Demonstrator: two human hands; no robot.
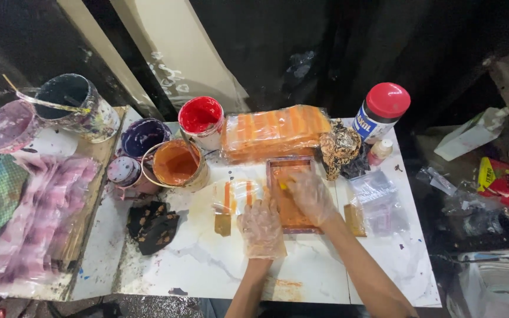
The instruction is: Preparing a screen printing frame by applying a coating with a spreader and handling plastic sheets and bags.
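Both my hands wear thin clear plastic gloves. My left hand (pixel 261 228) rests flat on the near left corner of a small rectangular frame (pixel 278 166) smeared with orange paint. My right hand (pixel 308 195) lies on top of that frame with fingers curled over something small and yellowish; what it grips I cannot tell. Just left of the frame lies a clear plastic bag with orange stripes (pixel 237 194), and a small orange-stained scraper (pixel 223 219) sits on it.
Open paint tubs stand at the back left: orange (pixel 175 163), red (pixel 200 115), purple (pixel 142 136) and a dark one (pixel 69 97). A wrapped stack of orange-striped pieces (pixel 273 132), a red-lidded jar (pixel 382 111), a small bottle (pixel 379 151), dark rags (pixel 153 225) and clear bags (pixel 378 200) lie around.
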